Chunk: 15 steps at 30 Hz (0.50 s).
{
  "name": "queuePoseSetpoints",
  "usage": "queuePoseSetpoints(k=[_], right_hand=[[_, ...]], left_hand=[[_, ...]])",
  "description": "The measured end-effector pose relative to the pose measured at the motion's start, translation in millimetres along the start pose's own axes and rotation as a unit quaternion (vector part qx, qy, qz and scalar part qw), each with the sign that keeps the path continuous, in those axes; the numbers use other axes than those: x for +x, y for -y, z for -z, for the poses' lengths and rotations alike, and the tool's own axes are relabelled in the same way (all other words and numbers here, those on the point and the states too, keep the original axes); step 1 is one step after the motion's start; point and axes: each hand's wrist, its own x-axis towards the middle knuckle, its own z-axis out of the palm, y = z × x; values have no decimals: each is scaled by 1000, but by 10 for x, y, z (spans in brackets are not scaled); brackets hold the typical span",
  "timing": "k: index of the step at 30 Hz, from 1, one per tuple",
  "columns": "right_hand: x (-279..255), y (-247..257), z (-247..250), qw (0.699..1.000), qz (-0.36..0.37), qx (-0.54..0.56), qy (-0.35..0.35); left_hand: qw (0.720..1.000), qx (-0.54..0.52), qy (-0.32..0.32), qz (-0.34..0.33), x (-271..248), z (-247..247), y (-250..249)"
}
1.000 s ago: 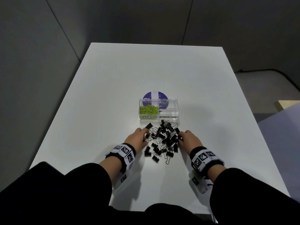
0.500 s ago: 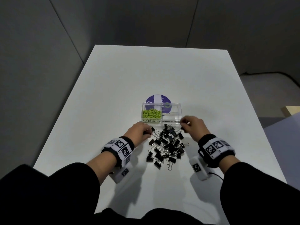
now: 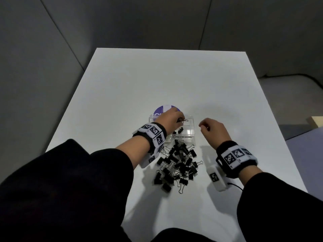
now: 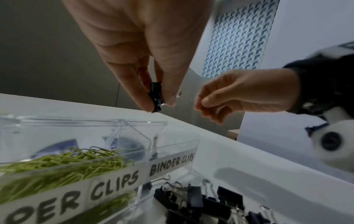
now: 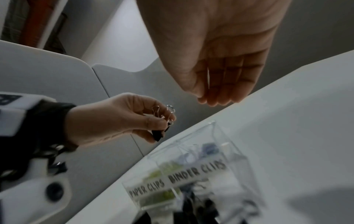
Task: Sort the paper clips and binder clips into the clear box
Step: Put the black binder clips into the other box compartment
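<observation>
Paper clips (image 4: 63,165) sorted in box (image 3: 189,122); one binder clip inside, pile (image 3: 176,165) waiting just before box. Left hand (image 3: 168,119) pinching clip (image 4: 156,97) above box; right hand (image 3: 212,131) beside box, fingers loosely curled, apparently empty.

I see a white rectangular table top (image 3: 157,81) spreading out beneath and well beyond the hands, with grey panel walls (image 3: 122,21) rising past its far edge. A round purple disc with a white stripe (image 3: 161,109) lies flat on the table just beyond the left hand. Far off to the right of the right hand, a dark cable (image 3: 314,82) runs over the grey floor (image 3: 283,95), and near it a pale wooden corner (image 3: 316,121) shows at the frame edge.
</observation>
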Motion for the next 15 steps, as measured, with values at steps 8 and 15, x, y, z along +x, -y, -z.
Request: queuePoseSetpoints(k=[8, 15], right_hand=[[-359, -327, -216, 983, 16, -69, 169], [-472, -298, -415, 920, 133, -226, 292]], left_hand=[[995, 88, 16, -46, -2, -105, -25], [984, 132, 61, -107, -572, -339, 221]])
